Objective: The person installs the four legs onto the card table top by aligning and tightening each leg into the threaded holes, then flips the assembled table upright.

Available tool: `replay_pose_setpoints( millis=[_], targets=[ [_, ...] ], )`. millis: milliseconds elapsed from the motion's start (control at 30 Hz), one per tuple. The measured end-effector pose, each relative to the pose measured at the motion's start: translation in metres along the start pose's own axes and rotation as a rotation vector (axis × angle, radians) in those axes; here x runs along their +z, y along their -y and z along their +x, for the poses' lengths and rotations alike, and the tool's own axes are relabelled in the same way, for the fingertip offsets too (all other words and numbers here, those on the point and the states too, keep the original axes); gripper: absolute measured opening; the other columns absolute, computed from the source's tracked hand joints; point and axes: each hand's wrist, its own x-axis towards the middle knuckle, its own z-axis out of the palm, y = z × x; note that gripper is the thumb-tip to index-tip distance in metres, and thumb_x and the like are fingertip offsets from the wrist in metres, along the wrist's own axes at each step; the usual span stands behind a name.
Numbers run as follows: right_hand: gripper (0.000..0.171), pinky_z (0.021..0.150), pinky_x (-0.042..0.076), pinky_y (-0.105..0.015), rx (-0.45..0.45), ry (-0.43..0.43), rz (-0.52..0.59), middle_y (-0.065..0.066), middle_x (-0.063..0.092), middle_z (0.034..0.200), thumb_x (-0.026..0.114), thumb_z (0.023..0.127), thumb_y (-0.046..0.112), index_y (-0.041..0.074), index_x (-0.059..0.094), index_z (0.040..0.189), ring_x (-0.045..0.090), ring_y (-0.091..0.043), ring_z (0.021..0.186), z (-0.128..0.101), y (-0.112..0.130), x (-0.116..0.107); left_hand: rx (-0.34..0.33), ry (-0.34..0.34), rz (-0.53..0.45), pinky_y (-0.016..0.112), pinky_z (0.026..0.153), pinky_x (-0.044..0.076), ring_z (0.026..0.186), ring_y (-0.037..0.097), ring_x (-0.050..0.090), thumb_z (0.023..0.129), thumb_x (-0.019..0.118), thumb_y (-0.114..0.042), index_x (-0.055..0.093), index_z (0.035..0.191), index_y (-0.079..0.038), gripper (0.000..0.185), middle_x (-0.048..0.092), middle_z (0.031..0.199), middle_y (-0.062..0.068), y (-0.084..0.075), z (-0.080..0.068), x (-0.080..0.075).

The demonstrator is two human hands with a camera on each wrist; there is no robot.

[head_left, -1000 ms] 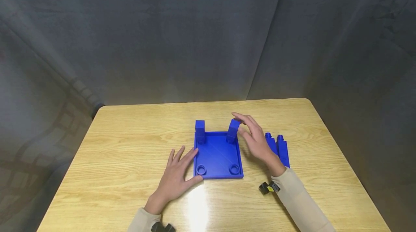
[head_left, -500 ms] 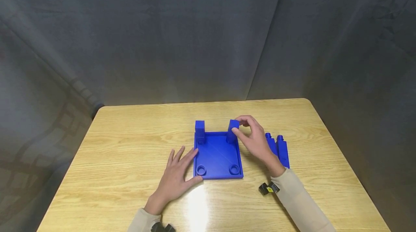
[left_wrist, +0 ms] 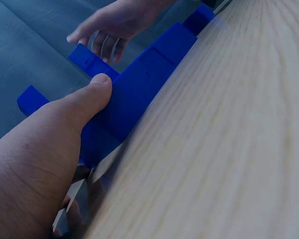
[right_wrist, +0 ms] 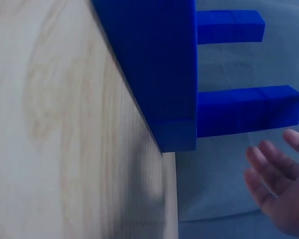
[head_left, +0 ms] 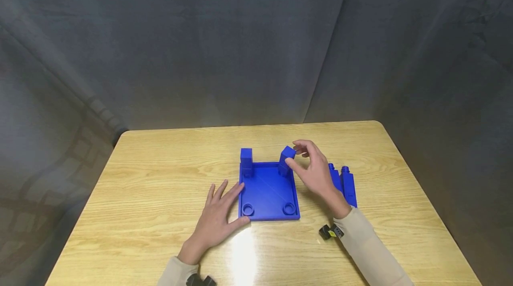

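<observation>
A square blue plate with a raised rim (head_left: 266, 193) lies on the table. Two square blue posts stand on it, one at the far left corner (head_left: 246, 162) and one at the far right (head_left: 287, 157). Its two near corners carry round ring-shaped sockets (head_left: 248, 210). Spread fingers of my left hand (head_left: 215, 218) rest against the plate's left side, the thumb at its near left corner. My right hand (head_left: 317, 176) is loosely curved around the far right post; in the right wrist view the fingertips (right_wrist: 254, 155) are a little apart from that post (right_wrist: 249, 110).
Two loose blue posts (head_left: 349, 189) with round threaded ends lie right of the plate, partly behind the right wrist. The wooden table (head_left: 160, 165) ends at a grey curtain (head_left: 216, 54) at the back. A black wrist camera (head_left: 331, 232) sits at the right cuff.
The right fingers closed in on the far right post, then loosened from it. That post has turned, its top now showing a corner forward. The left hand and the plate have stayed put.
</observation>
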Motion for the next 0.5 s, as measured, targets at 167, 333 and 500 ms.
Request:
replay_pose_setpoints(
  millis=[167, 333, 500],
  targets=[
    [0.045, 0.105, 0.053, -0.057, -0.071, 0.084, 0.067, -0.016, 0.071, 0.136, 0.065, 0.109, 0.009, 0.008, 0.064, 0.153, 0.066, -0.034, 0.122, 0.0003, -0.0032, -0.0038, -0.002, -0.001, 0.000, 0.071, 0.135, 0.006, 0.165, 0.045, 0.032, 0.098, 0.068, -0.072, 0.044, 0.172, -0.023, 0.092, 0.053, 0.170, 0.002, -0.0008, 0.0005, -0.0010],
    [0.040, 0.109, 0.051, -0.064, -0.058, 0.146, 0.059, -0.014, 0.067, 0.146, 0.058, 0.114, 0.009, 0.010, 0.065, 0.153, 0.063, -0.034, 0.130, -0.0004, -0.0008, -0.0059, -0.004, 0.003, -0.007, 0.071, 0.135, 0.006, 0.165, 0.045, 0.032, 0.098, 0.068, -0.072, 0.043, 0.172, -0.024, 0.092, 0.053, 0.170, 0.002, -0.0015, 0.0004, -0.0011],
    [0.032, 0.102, 0.056, -0.050, -0.023, 0.089, 0.038, -0.012, 0.071, 0.134, 0.071, 0.108, 0.010, 0.004, 0.070, 0.139, 0.068, -0.031, 0.117, 0.0006, 0.0003, -0.0034, -0.006, 0.004, -0.007, 0.071, 0.135, 0.006, 0.165, 0.045, 0.032, 0.098, 0.068, -0.072, 0.043, 0.172, -0.024, 0.092, 0.052, 0.171, 0.002, -0.0016, 0.0003, -0.0009]
  ],
)
